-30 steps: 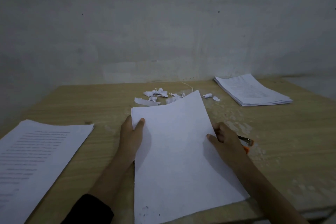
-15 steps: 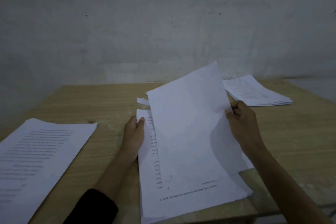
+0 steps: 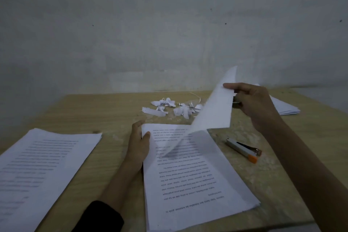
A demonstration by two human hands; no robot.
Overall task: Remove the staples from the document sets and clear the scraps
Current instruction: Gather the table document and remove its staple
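A printed document set lies on the wooden table in front of me, its text upside down. My left hand holds its top left corner, thumb on the page. My right hand pinches a loose blank sheet lifted high above the set and tilted to the right. A small dark thing shows under the right fingers; I cannot tell what it is. Torn paper scraps lie in a heap beyond the set. A silver stapler with an orange end lies to the right.
A printed paper stack covers the table's left side. Another stack lies at the far right, partly behind my right hand. A grey wall stands right behind the table. The table's front edge runs under the document set.
My right hand has lifted the top sheet off the set and swung it up and to the right. The printed page and the stapler are now uncovered. My left hand stays on the corner.
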